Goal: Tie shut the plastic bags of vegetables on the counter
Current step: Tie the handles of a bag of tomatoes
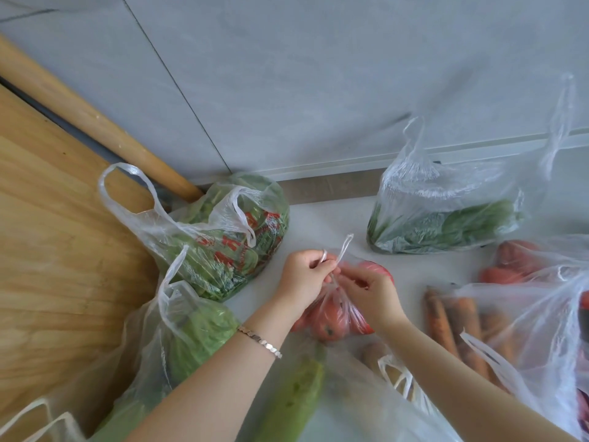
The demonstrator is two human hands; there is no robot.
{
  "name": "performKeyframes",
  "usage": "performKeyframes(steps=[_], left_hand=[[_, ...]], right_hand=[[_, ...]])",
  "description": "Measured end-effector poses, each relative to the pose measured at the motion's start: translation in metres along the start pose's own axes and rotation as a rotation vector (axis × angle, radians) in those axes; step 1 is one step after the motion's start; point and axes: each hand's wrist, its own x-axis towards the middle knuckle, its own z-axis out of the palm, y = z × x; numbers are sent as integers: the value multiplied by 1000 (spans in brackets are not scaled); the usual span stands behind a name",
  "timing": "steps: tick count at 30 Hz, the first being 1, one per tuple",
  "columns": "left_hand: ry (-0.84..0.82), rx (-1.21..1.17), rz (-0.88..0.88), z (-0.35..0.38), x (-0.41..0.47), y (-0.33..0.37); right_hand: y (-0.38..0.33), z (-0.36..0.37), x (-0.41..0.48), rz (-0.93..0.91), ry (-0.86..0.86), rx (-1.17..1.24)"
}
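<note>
Bag of tomatoes [331, 317]: I log it at the middle of the white table [414, 272], between the two hands, its handles twisted into thin strands. Left hand [304, 277]: fingers curled, pinching one strand above the bag's neck. Right hand [373, 296]: fingers curled, pinching the plastic at the neck; a looped strand [345, 247] stands up between the hands. Red-printed bag of greens [236, 240]: behind the left hand, handles loose. Bag of dark leaves [446, 218]: far right, mouth open. Cabbage bag [197, 330]: left of the left forearm, beside a wooden board [47, 250]. Bag of carrots [462, 320]: right of the right wrist, untied. Bracelet [259, 341]: left wrist.
</note>
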Motion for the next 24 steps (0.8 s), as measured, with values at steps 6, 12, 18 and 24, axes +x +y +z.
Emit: performKeyframes(steps=[6, 12, 18, 24], left_hand=[[47, -122, -7, 7, -12, 0], [177, 9, 203, -17, -23, 3], [21, 216, 303, -14, -9, 23], [1, 235, 208, 4, 10, 25]], right_hand=[[4, 7, -6, -23, -36, 8], [0, 15, 5, 157, -24, 52], [-3, 5, 12, -171, -308, -411], [5, 4, 12, -64, -266, -228]])
